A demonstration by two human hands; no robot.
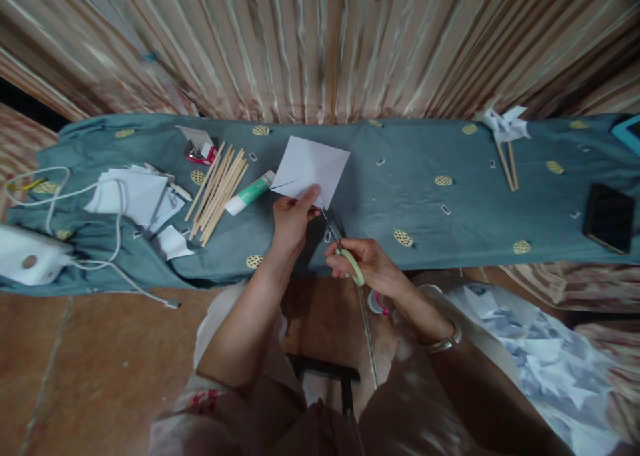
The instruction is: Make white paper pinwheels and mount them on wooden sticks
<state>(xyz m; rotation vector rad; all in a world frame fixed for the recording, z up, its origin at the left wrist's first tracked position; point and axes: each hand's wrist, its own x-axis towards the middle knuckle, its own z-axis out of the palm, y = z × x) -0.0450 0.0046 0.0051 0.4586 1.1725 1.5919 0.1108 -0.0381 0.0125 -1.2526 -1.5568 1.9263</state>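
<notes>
A white square of paper [315,166] is pinched by its near edge in my left hand [295,219], thumb on top. One slit runs inward from its left corner. My right hand [365,263] grips a pair of scissors [354,267] with pale green handles. Their dark blades meet the paper's near corner, just right of my left thumb. A green and white glue tube [250,193] lies on the cloth left of the paper. Beside the tube is a bundle of wooden sticks [220,193].
Stacked paper sheets [133,193], a red box of pins [200,151], and a white power box [33,255] with cables occupy the left. On the right are paper pinwheels on sticks [507,133] and a dark phone-like object [609,217]. A pleated curtain [300,49] hangs behind the cloth-covered table [475,223].
</notes>
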